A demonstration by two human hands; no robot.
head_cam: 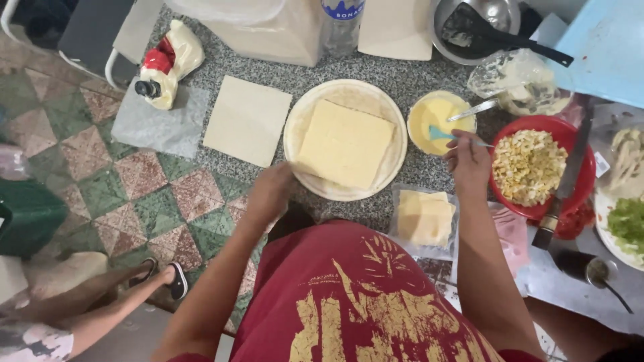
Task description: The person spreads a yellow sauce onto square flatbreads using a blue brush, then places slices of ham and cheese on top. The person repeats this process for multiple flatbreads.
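The right hand (468, 161) was curled, fingers pressed together around the thin handle of a blue brush (451, 135), whose head lay over the near edge of a small bowl of yellow liquid (437, 115). A metal spoon (473, 110) leaned out of that bowl toward the right. Just right of the hand stood a red bowl (575, 141) heaped with chopped yellow-and-white pieces, and a dark-handled knife (565, 182) lay across its right rim.

The left hand (270, 191) rested at the near-left edge of a pale round plate (295, 127), fingers bent and close together; whether it gripped the rim or only touched it could not be told. On the plate, between the two hands and a little farther off, lay a square pale-yellow sheet (345, 143), flat and slightly turned. Near the person, right of centre, a clear packet of similar sheets (425, 218) sat on the speckled grey counter (402, 80).

Left of the plate another square sheet (247, 120) lay on the counter, with a grey sheet (159, 125) beyond it and a squeeze pouch with a red label (165, 62) at the far left. At the far right stood a metal bowl (504, 13) holding a black spatula (500, 35).
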